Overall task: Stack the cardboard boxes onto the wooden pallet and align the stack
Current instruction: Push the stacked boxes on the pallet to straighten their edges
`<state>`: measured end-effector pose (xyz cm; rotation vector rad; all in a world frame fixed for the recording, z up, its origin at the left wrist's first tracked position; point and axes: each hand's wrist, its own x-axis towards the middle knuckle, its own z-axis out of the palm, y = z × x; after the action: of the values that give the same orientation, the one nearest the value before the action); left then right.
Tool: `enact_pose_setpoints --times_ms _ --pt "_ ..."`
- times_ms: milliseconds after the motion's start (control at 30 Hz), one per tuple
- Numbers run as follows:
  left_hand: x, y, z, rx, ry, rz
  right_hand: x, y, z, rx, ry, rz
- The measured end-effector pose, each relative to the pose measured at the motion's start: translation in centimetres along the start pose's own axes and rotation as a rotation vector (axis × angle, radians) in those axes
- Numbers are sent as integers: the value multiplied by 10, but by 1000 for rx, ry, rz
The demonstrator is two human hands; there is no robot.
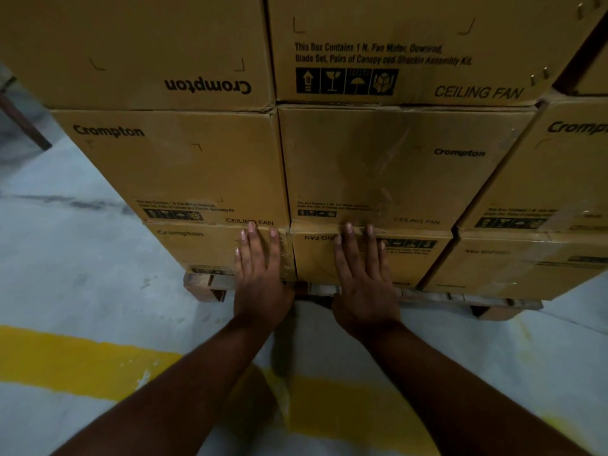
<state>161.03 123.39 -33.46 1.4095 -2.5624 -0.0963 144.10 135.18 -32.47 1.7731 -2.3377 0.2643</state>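
Both hands lie flat with straight fingers on the bottom row of boxes, holding nothing. The left hand presses the left box, the right hand its right neighbour. The row sits just beyond the hands on the wooden pallet, running left to right, so the push probably goes away from the person.

We reach both bare forearms forward and down, side by side and a little apart. Our left hand lies flat, fingers straight and slightly spread, pointing up and away from us. Our right hand mirrors it, palm pressed flat, fingers extended, the thumb angled inward toward the left.
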Motion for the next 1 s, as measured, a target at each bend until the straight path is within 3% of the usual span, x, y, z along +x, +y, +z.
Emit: enact_pose_setpoints --times_ms 233,367,467,633,833,1000 --pt "-9 5 -12 -21 37 14 -3 1 -14 -25 -89 -14" --pt "-11 10 -17 52 54 218 -2 10 -21 -120 -181 -42" --pt "-9 14 -19 104 34 234 0 7 -18 -138 -197 -21" --pt "-8 23 -12 103 95 178 6 0 -7 -147 -167 23" --pt "-6 39 -5 2 61 107 11 0 0 -125 -135 15" --pt "-10 40 -10 -66 58 134 4 13 -11 37 -20 -67"
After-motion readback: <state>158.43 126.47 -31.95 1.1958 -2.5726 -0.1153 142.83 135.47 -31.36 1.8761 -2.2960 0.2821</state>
